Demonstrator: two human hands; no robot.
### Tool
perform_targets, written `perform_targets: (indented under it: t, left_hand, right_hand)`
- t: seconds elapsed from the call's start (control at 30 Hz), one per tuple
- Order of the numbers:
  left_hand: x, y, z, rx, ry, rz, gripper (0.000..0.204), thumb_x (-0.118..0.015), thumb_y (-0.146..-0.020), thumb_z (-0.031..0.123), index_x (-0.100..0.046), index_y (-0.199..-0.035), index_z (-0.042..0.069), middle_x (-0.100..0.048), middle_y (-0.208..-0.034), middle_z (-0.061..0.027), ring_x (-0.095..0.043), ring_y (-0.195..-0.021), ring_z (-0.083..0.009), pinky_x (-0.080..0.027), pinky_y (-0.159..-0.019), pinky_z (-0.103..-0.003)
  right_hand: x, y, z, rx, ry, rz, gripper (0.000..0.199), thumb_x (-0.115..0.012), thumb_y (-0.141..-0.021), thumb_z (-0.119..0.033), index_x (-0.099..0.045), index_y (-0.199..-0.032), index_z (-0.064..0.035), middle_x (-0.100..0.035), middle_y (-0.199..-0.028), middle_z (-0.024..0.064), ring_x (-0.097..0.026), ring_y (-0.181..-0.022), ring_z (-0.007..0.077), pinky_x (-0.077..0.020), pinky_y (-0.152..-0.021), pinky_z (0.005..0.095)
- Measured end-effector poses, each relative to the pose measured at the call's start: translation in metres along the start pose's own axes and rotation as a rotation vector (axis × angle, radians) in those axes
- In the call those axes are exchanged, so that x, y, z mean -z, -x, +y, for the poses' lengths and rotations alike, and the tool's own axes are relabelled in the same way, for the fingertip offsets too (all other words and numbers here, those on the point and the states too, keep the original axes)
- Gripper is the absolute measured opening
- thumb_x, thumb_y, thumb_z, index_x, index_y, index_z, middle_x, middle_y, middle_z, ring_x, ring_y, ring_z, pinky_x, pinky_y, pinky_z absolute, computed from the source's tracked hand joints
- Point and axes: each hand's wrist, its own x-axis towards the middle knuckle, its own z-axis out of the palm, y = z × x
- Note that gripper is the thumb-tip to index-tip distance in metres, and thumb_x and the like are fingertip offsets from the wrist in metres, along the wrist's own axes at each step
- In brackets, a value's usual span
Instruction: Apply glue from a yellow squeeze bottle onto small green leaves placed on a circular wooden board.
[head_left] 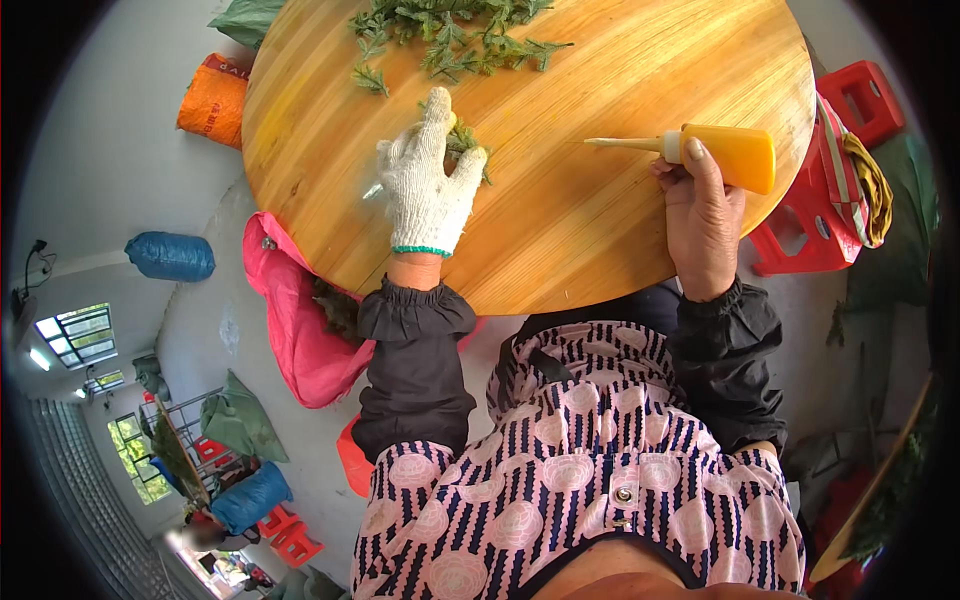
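Note:
On the round wooden table, my left hand (428, 190) wears a white knit glove with a green cuff edge. Its index finger and thumb are stretched apart around a small green sprig (462, 140), partly hidden behind the hand. Whether the fingers press on the sprig is not clear. My bare right hand (706, 208) grips a yellow squeeze bottle (738, 158) near the table's right side. The bottle lies nearly level, its long thin nozzle pointing left toward the glove. Beyond my left hand is a loose pile of green artificial-looking sprigs (455, 40).
The wooden table (560, 230) has a curved edge close to my body. A pink bag (290, 320) hangs open at its left, with an orange sack (212, 102) and a blue bundle (170, 256) farther out. Red plastic stools (800, 235) stand at the right.

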Motion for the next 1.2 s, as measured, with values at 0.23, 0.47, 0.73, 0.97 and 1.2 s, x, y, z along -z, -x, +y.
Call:
perform_targets:
  t: [0.23, 0.47, 0.73, 0.97, 1.2]
  left_hand:
    - [-0.003, 0.006, 0.017, 0.084, -0.216, 0.012, 0.081, -0.082, -0.082, 0.024, -0.047, -0.154, 0.012, -0.074, -0.111, -0.0052, -0.062, -0.111, -0.0279, -0.035, -0.107, -0.056]
    - [-0.008, 0.002, 0.035, 0.061, -0.278, 0.103, 0.085, -0.082, -0.082, 0.025, -0.043, -0.157, 0.018, -0.073, -0.113, -0.0014, -0.053, -0.124, -0.0295, -0.027, -0.113, -0.063]
    - [-0.014, -0.002, 0.034, 0.148, -0.232, -0.043, 0.077, -0.074, -0.088, 0.032, -0.041, -0.158, 0.022, -0.071, -0.125, 0.0029, -0.055, -0.125, -0.0274, -0.023, -0.116, -0.064]
    - [-0.02, -0.002, 0.034, 0.169, -0.221, -0.029, 0.081, -0.074, -0.087, 0.046, -0.043, -0.156, 0.019, -0.07, -0.123, -0.0086, -0.056, -0.126, -0.0308, -0.022, -0.114, -0.072]
    - [-0.021, -0.001, 0.036, 0.137, -0.229, -0.011, 0.08, -0.075, -0.086, 0.046, -0.045, -0.155, 0.018, -0.071, -0.12, -0.0083, -0.058, -0.122, -0.0299, -0.026, -0.111, -0.071]
  right_hand:
    - [-0.054, 0.016, 0.008, 0.074, 0.205, -0.184, 0.032, -0.071, -0.096, -0.008, -0.061, -0.125, 0.0001, -0.068, -0.113, 0.0111, -0.066, -0.098, 0.0214, -0.0541, -0.087, 0.0391]
    - [-0.078, 0.025, 0.015, 0.069, 0.277, -0.231, 0.046, -0.079, -0.087, 0.001, -0.058, -0.128, 0.0032, -0.069, -0.108, 0.0052, -0.066, -0.101, 0.0135, -0.0535, -0.091, 0.0287]
    - [-0.076, 0.02, 0.024, 0.37, 0.571, -0.336, 0.047, -0.083, -0.083, 0.0, -0.059, -0.122, 0.0059, -0.07, -0.097, 0.0045, -0.068, -0.089, 0.0105, -0.0551, -0.083, 0.0266]
    - [-0.078, 0.013, 0.033, 0.221, 0.486, -0.333, 0.048, -0.085, -0.081, -0.003, -0.06, -0.121, 0.0043, -0.073, -0.096, 0.0039, -0.069, -0.086, 0.0113, -0.0567, -0.08, 0.0283]
    - [-0.075, 0.011, 0.034, 0.208, 0.537, -0.411, 0.051, -0.08, -0.085, 0.003, -0.056, -0.131, 0.0033, -0.067, -0.106, 0.0044, -0.066, -0.096, 0.0116, -0.0551, -0.086, 0.0274]
